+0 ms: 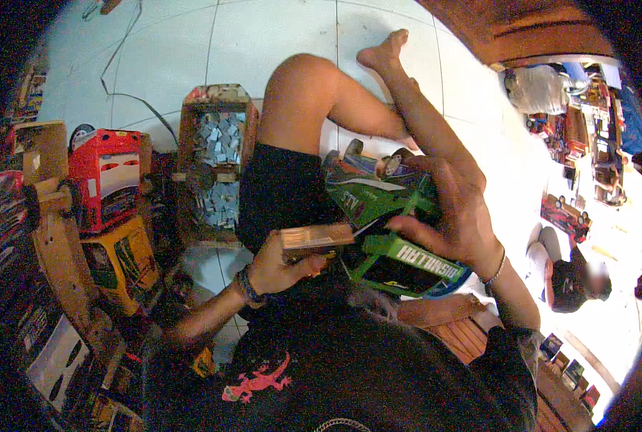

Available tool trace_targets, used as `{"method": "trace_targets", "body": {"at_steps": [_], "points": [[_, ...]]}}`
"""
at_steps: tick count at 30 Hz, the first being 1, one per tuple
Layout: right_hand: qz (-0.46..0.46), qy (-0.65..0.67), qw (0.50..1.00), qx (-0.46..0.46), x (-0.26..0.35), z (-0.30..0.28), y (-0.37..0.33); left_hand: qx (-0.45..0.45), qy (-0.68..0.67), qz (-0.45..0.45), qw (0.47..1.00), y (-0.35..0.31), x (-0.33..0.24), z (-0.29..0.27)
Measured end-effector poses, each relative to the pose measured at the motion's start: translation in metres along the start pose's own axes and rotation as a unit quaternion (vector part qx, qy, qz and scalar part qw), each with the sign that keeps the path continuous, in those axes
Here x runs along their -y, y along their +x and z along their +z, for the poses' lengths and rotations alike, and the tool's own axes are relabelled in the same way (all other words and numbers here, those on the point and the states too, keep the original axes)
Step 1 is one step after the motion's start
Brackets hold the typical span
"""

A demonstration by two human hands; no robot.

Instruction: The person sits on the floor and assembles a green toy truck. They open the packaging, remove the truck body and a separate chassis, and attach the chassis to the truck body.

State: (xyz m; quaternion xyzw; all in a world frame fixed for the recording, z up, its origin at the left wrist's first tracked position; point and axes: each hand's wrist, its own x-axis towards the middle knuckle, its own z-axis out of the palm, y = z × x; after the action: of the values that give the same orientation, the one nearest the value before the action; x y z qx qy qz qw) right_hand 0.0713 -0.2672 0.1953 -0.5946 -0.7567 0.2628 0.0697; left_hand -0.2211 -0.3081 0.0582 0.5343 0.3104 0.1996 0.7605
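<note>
A rectangular block with a wood-coloured top face [317, 236] is gripped in my left hand [278, 266], above my lap. Its exact kind is unclear. Across my lap lies a green toy truck [382, 194], tilted, with its wheels toward the far side and a white-lettered panel near me. Over the truck's right part reaches my right hand [465, 219], thumb and fingers spread apart. The thumb is close to the lettered panel, and the fingers cover part of the truck's body. Whether they press on it is hard to see.
Left of my leg stands a wooden box [184, 144] of small grey-blue pieces. Red [112, 180] and yellow [123, 259] toy trucks sit further left, beside wooden parts. A cable [112, 93] crosses the tiles. Another person [576, 277] sits at the right among toy vehicles.
</note>
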Motion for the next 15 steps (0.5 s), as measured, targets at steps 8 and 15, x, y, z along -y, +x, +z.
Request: {"method": "trace_targets", "body": {"at_steps": [8, 15], "points": [[0.038, 0.076, 0.996, 0.005, -0.015, -0.016, -0.002, -0.175, -0.043, -0.020, 0.983, -0.030, -0.004, -0.004], [0.185, 0.104, 0.976, -0.045, -0.039, -0.013, -0.019, -0.154, -0.018, 0.012, 0.988, -0.031, -0.017, 0.012]]}}
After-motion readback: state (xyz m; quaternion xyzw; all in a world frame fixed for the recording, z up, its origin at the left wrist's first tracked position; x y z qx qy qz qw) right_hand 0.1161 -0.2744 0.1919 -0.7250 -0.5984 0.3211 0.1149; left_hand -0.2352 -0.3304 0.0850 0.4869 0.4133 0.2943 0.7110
